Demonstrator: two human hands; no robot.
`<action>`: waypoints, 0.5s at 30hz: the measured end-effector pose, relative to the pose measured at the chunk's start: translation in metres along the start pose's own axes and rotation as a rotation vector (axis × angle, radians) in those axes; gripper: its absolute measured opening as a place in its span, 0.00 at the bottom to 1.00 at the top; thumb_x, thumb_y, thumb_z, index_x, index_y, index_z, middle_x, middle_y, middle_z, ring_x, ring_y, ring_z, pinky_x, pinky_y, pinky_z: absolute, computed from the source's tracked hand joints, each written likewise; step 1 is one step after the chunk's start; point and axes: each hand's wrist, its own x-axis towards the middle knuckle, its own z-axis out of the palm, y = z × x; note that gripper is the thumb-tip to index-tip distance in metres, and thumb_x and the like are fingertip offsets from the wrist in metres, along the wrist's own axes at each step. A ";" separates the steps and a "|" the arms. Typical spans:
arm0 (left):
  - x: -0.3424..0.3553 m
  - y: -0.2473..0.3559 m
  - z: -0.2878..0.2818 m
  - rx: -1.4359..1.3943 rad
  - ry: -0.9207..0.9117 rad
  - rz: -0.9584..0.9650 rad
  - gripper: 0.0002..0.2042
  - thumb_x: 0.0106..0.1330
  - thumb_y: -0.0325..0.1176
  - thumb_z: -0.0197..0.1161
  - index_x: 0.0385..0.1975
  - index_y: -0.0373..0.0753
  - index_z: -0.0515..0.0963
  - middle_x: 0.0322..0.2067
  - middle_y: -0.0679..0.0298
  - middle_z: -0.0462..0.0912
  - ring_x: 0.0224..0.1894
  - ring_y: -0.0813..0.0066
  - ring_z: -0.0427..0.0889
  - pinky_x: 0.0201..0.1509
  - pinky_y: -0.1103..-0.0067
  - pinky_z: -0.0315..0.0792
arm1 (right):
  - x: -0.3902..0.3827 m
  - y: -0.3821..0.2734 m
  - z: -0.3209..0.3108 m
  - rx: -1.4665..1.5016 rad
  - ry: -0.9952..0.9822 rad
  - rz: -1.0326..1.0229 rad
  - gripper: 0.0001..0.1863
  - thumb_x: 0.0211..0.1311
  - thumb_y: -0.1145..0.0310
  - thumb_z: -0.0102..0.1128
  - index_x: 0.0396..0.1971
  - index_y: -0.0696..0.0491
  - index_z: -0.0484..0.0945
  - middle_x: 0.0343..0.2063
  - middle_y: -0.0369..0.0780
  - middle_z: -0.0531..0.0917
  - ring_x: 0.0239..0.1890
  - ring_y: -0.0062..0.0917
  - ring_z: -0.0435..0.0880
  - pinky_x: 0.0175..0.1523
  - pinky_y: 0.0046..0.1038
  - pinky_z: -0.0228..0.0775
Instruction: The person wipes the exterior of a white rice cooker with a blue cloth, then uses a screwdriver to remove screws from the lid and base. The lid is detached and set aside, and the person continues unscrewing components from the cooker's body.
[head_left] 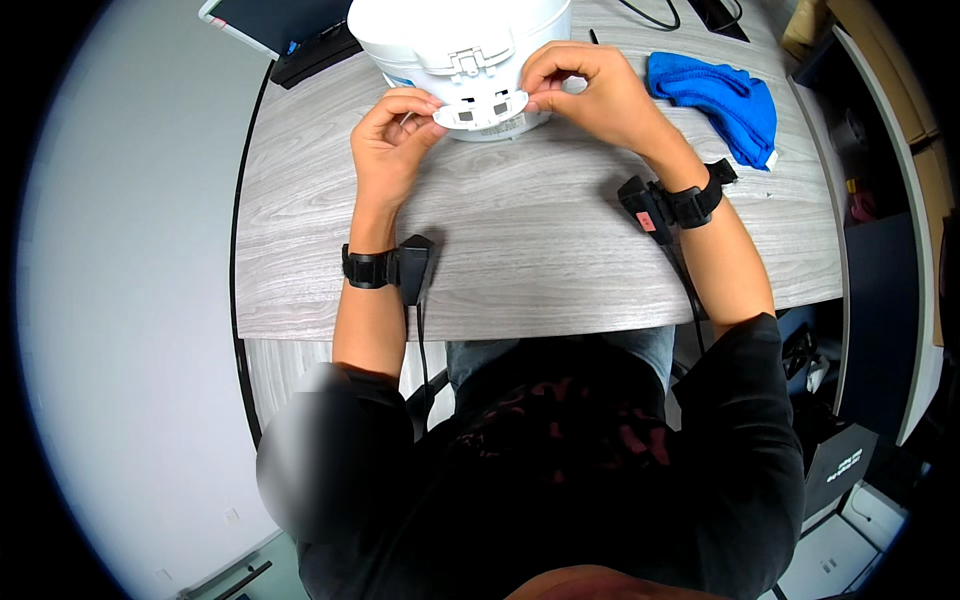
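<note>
A rounded white plastic appliance [425, 45], cut off by the upper picture edge, stands at the far side of the table. Its front carries a latch-like fitting [470, 63]. Just below that fitting is a small curved white plastic piece [483, 113] with square dark openings. My left hand [385, 145] pinches the piece's left end between thumb and fingers. At its right end, my right hand [590, 95] is closed in a similar pinch. Whether the piece is attached to the appliance or apart from it, I cannot tell.
A crumpled blue cloth [715, 95] lies at the right on the grey wood-grain table [530, 260]. Toward the far left is a dark screen [275, 20] beside a black object [315, 60]. Black devices with cables are strapped to both wrists. Shelving [880, 240] stands on the right.
</note>
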 end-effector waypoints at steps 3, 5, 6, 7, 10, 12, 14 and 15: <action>0.001 0.001 0.005 -0.034 0.076 -0.049 0.11 0.61 0.13 0.67 0.41 0.32 0.79 0.44 0.60 0.82 0.47 0.75 0.83 0.52 0.81 0.81 | 0.000 0.001 0.005 -0.018 0.035 0.030 0.05 0.55 0.75 0.73 0.32 0.55 0.86 0.26 0.34 0.86 0.29 0.17 0.80 0.40 0.20 0.74; 0.002 0.000 0.007 -0.003 0.104 -0.025 0.11 0.61 0.14 0.67 0.41 0.32 0.79 0.43 0.60 0.83 0.46 0.75 0.84 0.52 0.81 0.81 | 0.000 -0.001 0.006 -0.048 0.062 0.021 0.06 0.55 0.74 0.73 0.32 0.55 0.86 0.26 0.34 0.86 0.30 0.17 0.82 0.41 0.21 0.75; 0.002 0.000 0.008 0.013 0.118 -0.013 0.11 0.61 0.14 0.67 0.41 0.32 0.79 0.43 0.60 0.83 0.46 0.75 0.84 0.51 0.82 0.81 | 0.000 0.000 0.006 -0.049 0.073 0.020 0.06 0.55 0.74 0.73 0.32 0.55 0.86 0.26 0.34 0.86 0.30 0.18 0.82 0.41 0.21 0.76; 0.002 -0.001 0.009 0.009 0.129 -0.010 0.11 0.61 0.14 0.67 0.41 0.32 0.79 0.43 0.60 0.83 0.46 0.76 0.84 0.52 0.81 0.82 | -0.001 0.001 0.007 -0.049 0.084 0.020 0.06 0.55 0.73 0.73 0.32 0.56 0.86 0.26 0.35 0.87 0.30 0.18 0.82 0.41 0.21 0.76; 0.003 0.000 0.012 0.000 0.152 -0.005 0.11 0.61 0.14 0.67 0.42 0.32 0.79 0.43 0.59 0.84 0.46 0.75 0.84 0.53 0.81 0.82 | 0.000 0.001 0.007 -0.079 0.122 -0.007 0.06 0.56 0.73 0.73 0.32 0.56 0.86 0.27 0.36 0.87 0.31 0.19 0.83 0.41 0.22 0.77; 0.003 0.001 0.014 -0.003 0.157 -0.006 0.11 0.61 0.14 0.67 0.42 0.32 0.79 0.43 0.59 0.84 0.46 0.75 0.84 0.53 0.81 0.82 | -0.001 0.002 0.007 -0.105 0.128 -0.014 0.06 0.56 0.73 0.74 0.32 0.56 0.86 0.30 0.36 0.88 0.33 0.19 0.84 0.43 0.23 0.77; 0.004 0.002 0.017 0.013 0.173 -0.001 0.11 0.61 0.14 0.67 0.42 0.32 0.79 0.44 0.58 0.84 0.47 0.75 0.84 0.53 0.81 0.82 | -0.002 0.002 0.006 -0.129 0.111 -0.007 0.07 0.55 0.74 0.74 0.34 0.57 0.86 0.35 0.35 0.88 0.36 0.19 0.85 0.46 0.23 0.79; 0.004 0.002 0.017 0.021 0.181 0.001 0.11 0.61 0.14 0.67 0.42 0.32 0.79 0.44 0.58 0.84 0.47 0.75 0.84 0.53 0.81 0.82 | -0.002 0.002 0.005 -0.130 0.104 -0.008 0.07 0.55 0.75 0.74 0.34 0.57 0.86 0.35 0.35 0.88 0.36 0.19 0.85 0.46 0.23 0.79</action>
